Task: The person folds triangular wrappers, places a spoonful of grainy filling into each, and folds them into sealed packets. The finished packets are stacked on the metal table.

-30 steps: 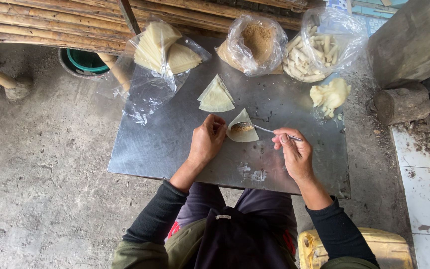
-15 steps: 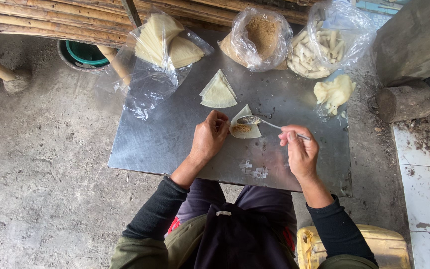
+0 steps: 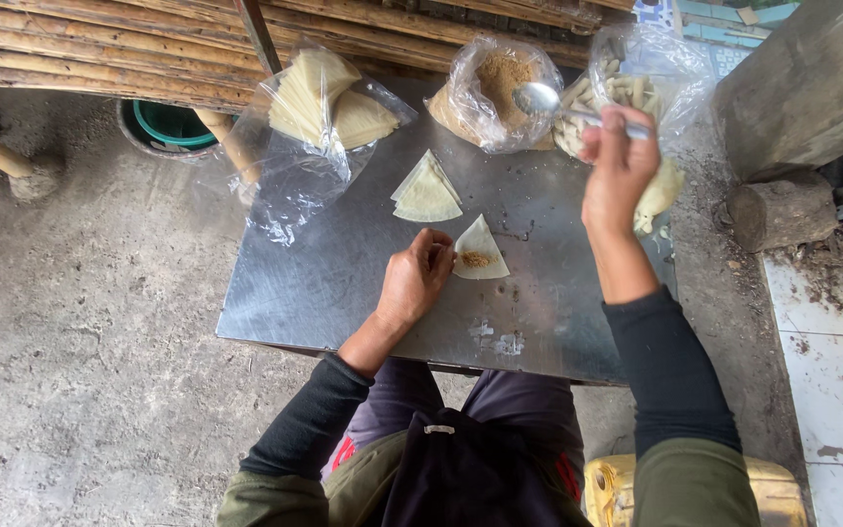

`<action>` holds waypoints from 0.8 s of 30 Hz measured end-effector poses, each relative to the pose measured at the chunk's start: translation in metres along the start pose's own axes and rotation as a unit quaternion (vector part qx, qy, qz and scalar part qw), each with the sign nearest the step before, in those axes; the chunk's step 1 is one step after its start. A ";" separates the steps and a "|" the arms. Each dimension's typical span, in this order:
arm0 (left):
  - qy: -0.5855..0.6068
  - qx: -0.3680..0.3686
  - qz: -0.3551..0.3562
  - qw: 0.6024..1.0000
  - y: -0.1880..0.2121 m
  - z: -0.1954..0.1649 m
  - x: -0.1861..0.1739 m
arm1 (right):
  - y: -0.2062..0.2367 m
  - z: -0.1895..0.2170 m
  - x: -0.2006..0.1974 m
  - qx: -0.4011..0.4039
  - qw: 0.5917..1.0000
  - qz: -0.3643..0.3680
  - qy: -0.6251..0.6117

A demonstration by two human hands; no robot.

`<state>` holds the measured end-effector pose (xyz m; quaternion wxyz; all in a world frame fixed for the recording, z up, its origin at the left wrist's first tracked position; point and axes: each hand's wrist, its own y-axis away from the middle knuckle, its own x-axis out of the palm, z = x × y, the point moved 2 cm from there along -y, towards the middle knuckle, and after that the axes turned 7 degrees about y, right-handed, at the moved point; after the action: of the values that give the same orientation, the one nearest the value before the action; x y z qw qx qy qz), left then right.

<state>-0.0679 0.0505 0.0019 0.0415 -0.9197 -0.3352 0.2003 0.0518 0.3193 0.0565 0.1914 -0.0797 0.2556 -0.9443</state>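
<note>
A pale triangular wrapper [image 3: 480, 254] lies on the metal table [image 3: 334, 283] with a small heap of brown filling on it. My left hand [image 3: 417, 278] rests beside it, fingertips touching its left edge. My right hand [image 3: 617, 161] is raised toward the back of the table and grips a metal spoon [image 3: 543, 98], whose bowl hovers over a plastic bag of brown filling [image 3: 500, 83]. A small stack of triangular wrappers [image 3: 426, 192] sits just beyond the filled one.
A plastic bag of wrappers [image 3: 329, 98] lies at the back left, a bag of pale folded pieces [image 3: 636, 83] at the back right. A green bucket [image 3: 168, 127] stands under a bamboo bench [image 3: 100, 49]. A log [image 3: 782, 210] and concrete block lie right. A yellow container [image 3: 617, 488] sits near my knee.
My right hand lifted the spoon off the wrapper and carried it back to the filling bag. The left hand stays by the wrapper, which now holds filling.
</note>
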 end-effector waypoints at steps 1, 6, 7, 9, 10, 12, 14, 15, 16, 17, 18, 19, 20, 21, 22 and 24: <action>0.000 -0.003 -0.001 1.000 0.001 0.000 0.000 | -0.006 -0.005 0.011 -0.031 0.999 0.018 0.039; -0.018 0.031 -0.012 0.999 0.003 -0.002 0.002 | -0.007 -0.028 0.048 -0.008 0.972 0.090 0.216; -0.023 0.046 -0.017 0.999 0.003 -0.003 0.002 | -0.004 -0.029 0.052 0.014 0.974 0.086 0.208; -0.043 0.067 -0.021 0.997 0.003 -0.004 0.002 | 0.000 -0.033 0.051 0.041 0.978 0.080 0.188; -0.054 0.077 -0.023 0.995 0.002 -0.004 0.002 | 0.004 -0.033 0.048 0.047 0.980 0.080 0.176; -0.063 0.101 -0.020 0.993 0.005 -0.006 0.001 | 0.021 -0.028 0.037 0.041 0.982 0.079 0.167; -0.076 0.113 -0.017 0.991 0.004 -0.009 0.001 | 0.042 -0.020 0.019 0.010 0.982 0.076 0.174; -0.085 0.109 -0.015 0.990 0.005 -0.010 0.001 | 0.055 -0.015 0.010 -0.003 0.970 0.094 0.223; -0.093 0.103 -0.013 0.990 0.007 -0.011 0.001 | 0.069 -0.009 -0.001 -0.016 0.955 0.113 0.273; -0.094 0.111 -0.017 0.989 0.008 -0.012 0.001 | 0.081 -0.004 -0.008 -0.006 0.935 0.185 0.303; -0.095 0.121 -0.019 0.988 0.008 -0.014 0.001 | 0.092 0.000 -0.013 0.002 0.908 0.255 0.332; -0.096 0.132 -0.022 0.986 0.008 -0.016 0.001 | 0.103 0.006 -0.017 -0.021 0.898 0.293 0.329; -0.097 0.136 -0.023 0.986 0.008 -0.017 0.001 | 0.111 0.011 -0.020 -0.044 0.885 0.332 0.325; -0.097 0.139 -0.023 0.985 0.008 -0.018 0.001 | 0.117 0.016 -0.023 -0.071 0.874 0.347 0.334; -0.098 0.140 -0.024 0.985 0.009 -0.018 0.001 | 0.123 0.020 -0.026 -0.097 0.861 0.363 0.343; -0.096 0.135 -0.013 0.986 0.008 -0.018 0.002 | 0.126 0.024 -0.024 -0.132 0.847 0.370 0.358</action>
<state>-0.0544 0.0469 0.0165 0.1355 -0.8776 -0.3193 0.3310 0.1204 0.2183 0.0110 0.4097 0.3396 0.4389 -0.7240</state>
